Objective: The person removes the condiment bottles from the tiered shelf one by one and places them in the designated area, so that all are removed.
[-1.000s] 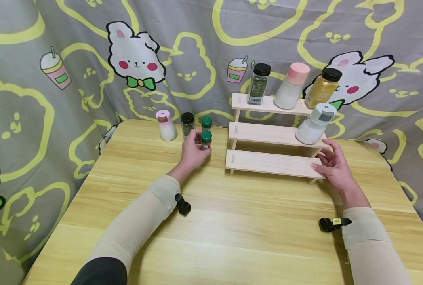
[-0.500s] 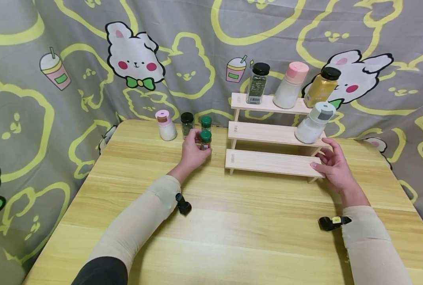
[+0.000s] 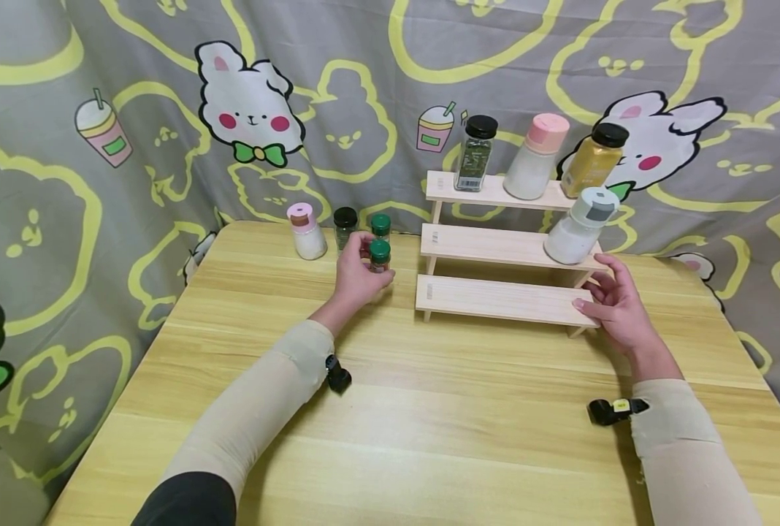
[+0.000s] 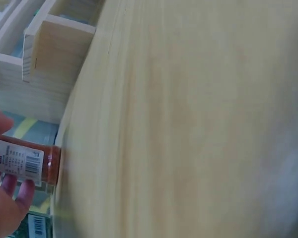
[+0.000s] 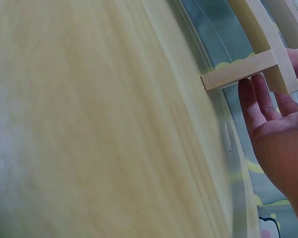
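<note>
My left hand (image 3: 358,279) grips a small green-capped spice jar (image 3: 380,252), thumb on one side and fingers on the other. The left wrist view shows its red-brown contents and white barcode label (image 4: 17,157). Whether its base touches the tabletop, I cannot tell. Just behind it stands a second green-capped jar (image 3: 380,223), partly hidden. At the right end of a three-tier wooden rack (image 3: 505,301), my right hand (image 3: 620,310) holds the lowest tier, thumb on top. In the right wrist view, its fingertips (image 5: 246,87) touch a rack leg (image 5: 238,71).
Left of the held jar are a black-capped jar (image 3: 345,225) and a pink-capped shaker (image 3: 307,235). On the top tier stand a green herb jar (image 3: 475,161), a pink-capped shaker (image 3: 531,164) and a yellow jar (image 3: 590,168). A grey-capped shaker (image 3: 574,234) occupies the middle tier's right end.
My left hand has shifted very slightly, its thumb a little further right, still around the green-capped jar. The right hand and the rack stay in place.
</note>
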Demonstrator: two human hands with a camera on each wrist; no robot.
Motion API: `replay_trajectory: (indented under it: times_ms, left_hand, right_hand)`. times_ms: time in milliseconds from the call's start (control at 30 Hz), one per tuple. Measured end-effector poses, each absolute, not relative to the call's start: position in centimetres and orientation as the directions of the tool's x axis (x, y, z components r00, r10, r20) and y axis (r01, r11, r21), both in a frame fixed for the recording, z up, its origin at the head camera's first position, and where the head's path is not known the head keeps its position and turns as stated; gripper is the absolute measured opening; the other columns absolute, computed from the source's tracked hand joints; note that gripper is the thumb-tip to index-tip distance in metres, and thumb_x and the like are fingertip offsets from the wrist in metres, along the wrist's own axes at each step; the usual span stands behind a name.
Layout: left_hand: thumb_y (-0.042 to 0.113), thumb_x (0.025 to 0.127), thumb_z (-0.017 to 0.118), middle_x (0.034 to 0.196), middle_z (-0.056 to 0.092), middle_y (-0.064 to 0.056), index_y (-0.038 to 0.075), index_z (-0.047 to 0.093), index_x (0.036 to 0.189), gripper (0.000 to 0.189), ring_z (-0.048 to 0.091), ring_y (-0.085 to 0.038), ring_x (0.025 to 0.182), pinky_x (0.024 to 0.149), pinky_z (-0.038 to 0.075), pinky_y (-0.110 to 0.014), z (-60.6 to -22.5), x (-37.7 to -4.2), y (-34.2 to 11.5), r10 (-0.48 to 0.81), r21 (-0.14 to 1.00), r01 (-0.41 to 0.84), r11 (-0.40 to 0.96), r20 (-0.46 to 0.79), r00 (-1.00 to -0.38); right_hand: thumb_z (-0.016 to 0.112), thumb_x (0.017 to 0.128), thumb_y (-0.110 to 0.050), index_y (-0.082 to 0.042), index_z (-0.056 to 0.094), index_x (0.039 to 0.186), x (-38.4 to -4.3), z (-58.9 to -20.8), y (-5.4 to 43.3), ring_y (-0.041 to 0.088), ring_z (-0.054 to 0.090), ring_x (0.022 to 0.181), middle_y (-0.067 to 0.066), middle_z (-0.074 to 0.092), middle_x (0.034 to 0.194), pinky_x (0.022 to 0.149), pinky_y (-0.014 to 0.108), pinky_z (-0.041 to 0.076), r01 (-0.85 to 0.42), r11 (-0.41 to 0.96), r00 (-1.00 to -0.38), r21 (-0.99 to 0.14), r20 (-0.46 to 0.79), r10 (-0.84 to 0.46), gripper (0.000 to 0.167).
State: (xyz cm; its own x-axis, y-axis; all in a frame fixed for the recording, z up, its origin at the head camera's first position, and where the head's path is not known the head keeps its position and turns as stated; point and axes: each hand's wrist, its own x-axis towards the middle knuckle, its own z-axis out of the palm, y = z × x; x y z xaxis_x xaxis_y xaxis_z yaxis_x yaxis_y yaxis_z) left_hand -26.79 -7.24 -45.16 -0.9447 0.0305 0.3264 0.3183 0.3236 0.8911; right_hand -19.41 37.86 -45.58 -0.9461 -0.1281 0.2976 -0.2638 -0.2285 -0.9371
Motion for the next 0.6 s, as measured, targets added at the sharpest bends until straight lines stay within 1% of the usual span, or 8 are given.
replay_trajectory:
  times_ms: [333,600]
  left_hand:
    - [-0.004,0.069,0.087,0.110,0.053,-0.010,0.003,0.046,0.126,0.070,0.054,-0.025,0.100,0.083,0.052,-0.037,-43.8,-27.1,-7.1,0.019,0.894,0.338,0.294,0.348,-0.937]
    - [-0.001,0.071,0.086,0.109,0.053,-0.013,0.004,0.048,0.125,0.066,0.055,-0.021,0.099,0.084,0.052,-0.033,-42.6,-27.3,-6.9,0.008,0.883,0.364,0.295,0.379,-0.925]
  right_hand:
    - [0.043,0.079,0.040,-0.012,0.035,0.149,-19.4,-45.5,37.8,0.020,0.059,0.112,0.009,0.055,0.127,0.082,0.024,0.055,-0.269,-0.214,-0.944,-0.939,0.301,-0.136,0.088]
    - [0.042,0.078,0.040,-0.012,0.036,0.149,-19.4,-45.5,37.8,0.020,0.059,0.112,0.009,0.055,0.127,0.081,0.024,0.055,-0.263,-0.228,-0.946,-0.938,0.297,-0.130,0.088]
